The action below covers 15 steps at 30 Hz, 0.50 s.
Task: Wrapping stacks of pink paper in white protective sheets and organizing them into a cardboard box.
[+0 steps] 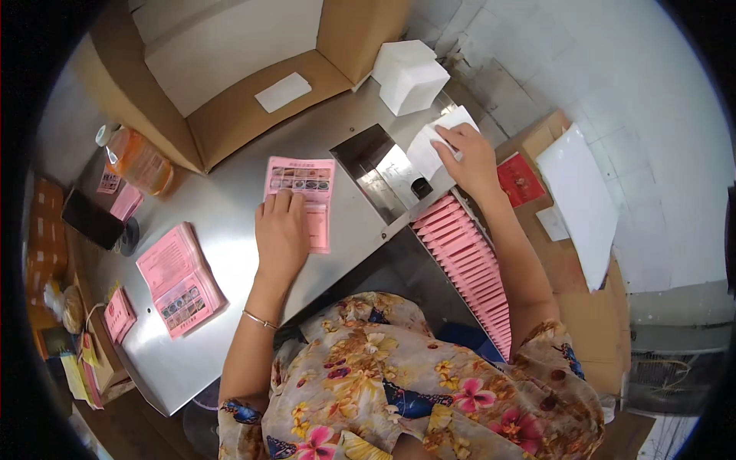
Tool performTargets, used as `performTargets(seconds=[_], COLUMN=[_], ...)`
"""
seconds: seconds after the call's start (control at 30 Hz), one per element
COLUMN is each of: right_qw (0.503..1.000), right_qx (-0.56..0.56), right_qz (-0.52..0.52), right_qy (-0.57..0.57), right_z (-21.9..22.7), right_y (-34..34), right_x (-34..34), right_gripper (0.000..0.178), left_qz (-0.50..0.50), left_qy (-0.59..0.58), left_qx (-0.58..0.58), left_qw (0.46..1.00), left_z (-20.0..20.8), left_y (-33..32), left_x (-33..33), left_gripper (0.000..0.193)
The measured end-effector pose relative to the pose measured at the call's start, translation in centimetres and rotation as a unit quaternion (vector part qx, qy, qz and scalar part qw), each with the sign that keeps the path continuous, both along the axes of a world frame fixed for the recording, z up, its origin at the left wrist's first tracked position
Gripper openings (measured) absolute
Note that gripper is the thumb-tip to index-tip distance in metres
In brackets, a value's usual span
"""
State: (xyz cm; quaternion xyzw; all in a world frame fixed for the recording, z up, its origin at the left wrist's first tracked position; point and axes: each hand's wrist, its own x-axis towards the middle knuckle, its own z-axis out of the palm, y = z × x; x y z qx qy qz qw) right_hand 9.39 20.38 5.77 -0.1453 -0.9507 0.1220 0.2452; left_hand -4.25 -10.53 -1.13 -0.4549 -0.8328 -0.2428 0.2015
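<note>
1. The left grip (282,230) lies palm down, its fingers close together and gently bent, with the fingertips resting on a pink printed leaflet (310,182). Its thumb is hidden, so whether it pinches anything cannot be told.
2. That leaflet lies on the metal surface (230,218) beneath the left grip, reaching out beyond the fingertips and to their right.
3. The right grip (469,159) is partly bent, its fingers a little apart and touching thin white sheets (423,157). Whether it has a sheet pinched cannot be told.
4. The white sheets lie under the right grip's fingertips and to their left, next to a dark rectangular recess (374,167) between the two grips.
5. A white stack (414,77) stands beyond the right grip, slightly to its left.
6. Nearer the body than the right grip, a long row of pink folded pieces (464,264) stands packed together.
7. Just right of the right grip is a red booklet (520,180).
8. Left of the left grip, toward the body, sits a thick pink stack (182,282); farther left are a dark phone-like device (90,217) and a bottle of orange liquid (144,162).
9. Beyond the left grip stands an open cardboard box (330,73).
</note>
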Motion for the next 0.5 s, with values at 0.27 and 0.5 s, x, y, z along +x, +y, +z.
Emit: performTargets(seconds=[0.27,0.5], right_qw=[0.998,0.996], right_qx=[0.048,0.071], right_qz=[0.023,0.018], right_qy=[0.014,-0.048], right_z=[0.2,1.4], right_y=[0.5,0.3], right_x=[-0.2,0.0], right_gripper=[0.027,0.031], left_qz=[-0.053,-0.088], left_qy=[-0.259,-0.215], left_qx=[0.005,0.015], left_qw=[0.964,0.972], left_z=[1.2,1.5], left_y=[-2.9,-6.2], left_x=[2.7,4.1], left_gripper=[0.013,0.025])
